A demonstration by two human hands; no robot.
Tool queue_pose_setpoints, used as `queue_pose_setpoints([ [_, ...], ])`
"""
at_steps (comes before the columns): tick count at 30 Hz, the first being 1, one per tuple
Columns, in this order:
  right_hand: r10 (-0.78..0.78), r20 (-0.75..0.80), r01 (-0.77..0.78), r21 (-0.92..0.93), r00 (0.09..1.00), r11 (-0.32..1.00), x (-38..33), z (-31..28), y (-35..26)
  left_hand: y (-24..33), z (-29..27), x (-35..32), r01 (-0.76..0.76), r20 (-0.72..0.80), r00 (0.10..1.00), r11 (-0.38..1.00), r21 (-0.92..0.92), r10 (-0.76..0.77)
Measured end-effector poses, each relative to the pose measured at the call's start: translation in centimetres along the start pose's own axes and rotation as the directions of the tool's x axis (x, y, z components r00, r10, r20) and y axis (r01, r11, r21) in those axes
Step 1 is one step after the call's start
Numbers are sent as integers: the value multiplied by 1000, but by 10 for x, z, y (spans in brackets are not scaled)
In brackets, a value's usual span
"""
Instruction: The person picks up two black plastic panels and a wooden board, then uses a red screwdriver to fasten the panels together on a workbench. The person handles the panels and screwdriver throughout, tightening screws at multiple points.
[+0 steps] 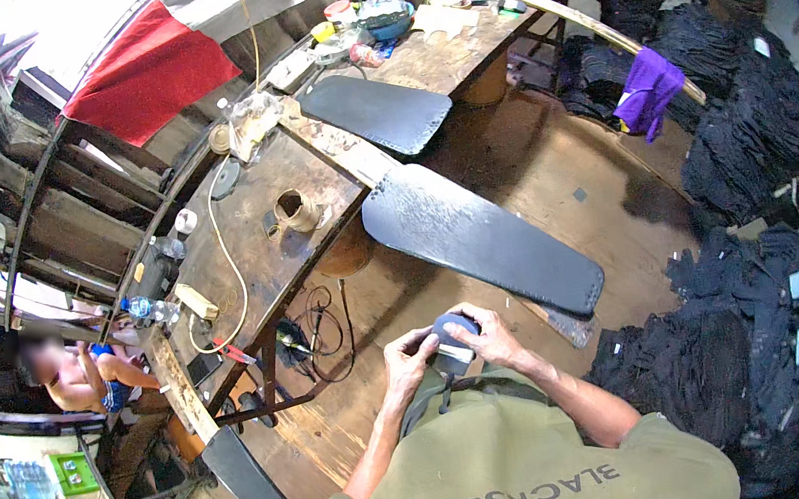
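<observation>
Close to my waist, I hold a small dark blue-grey rounded pad (454, 327) with a pale strip along its lower edge; its exact kind cannot be told. My left hand (407, 364) is closed on its left side, thumb against it. From the other side, my right hand (492, 336) grips it with thumb and bent fingers. Just beyond my hands lies a long dark padded board (483, 233), its near end reaching down to the right. Part of the pad is covered by my fingers.
A worn wooden table (251, 234) bears a round tin (296, 211), a water bottle (151, 308) and a yellow cord (211, 199). Another dark padded board (376, 106) stands behind. Heaps of black cloth (686, 353) fill the right side. A person (84, 380) sits at far left.
</observation>
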State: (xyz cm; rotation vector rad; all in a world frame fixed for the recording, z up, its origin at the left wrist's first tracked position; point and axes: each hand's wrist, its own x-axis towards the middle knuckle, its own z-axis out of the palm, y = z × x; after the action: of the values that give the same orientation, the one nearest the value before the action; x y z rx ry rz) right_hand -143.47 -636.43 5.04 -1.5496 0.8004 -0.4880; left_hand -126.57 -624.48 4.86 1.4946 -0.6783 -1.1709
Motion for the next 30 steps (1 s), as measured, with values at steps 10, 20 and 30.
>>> queue_pose_setpoints([
  [10,2,576,-166,232,817,958,144,-82,-7,41,47,51,-1,-394,919,1000,29,12],
  [20,376,-306,-265,349,875,899,393,-168,103,-7,-29,-6,-174,-829,526,931,-322,-189],
  [30,354,330,-144,-520,875,842,326,-184,84,-21,1,-43,-315,-870,383,841,-440,-312],
])
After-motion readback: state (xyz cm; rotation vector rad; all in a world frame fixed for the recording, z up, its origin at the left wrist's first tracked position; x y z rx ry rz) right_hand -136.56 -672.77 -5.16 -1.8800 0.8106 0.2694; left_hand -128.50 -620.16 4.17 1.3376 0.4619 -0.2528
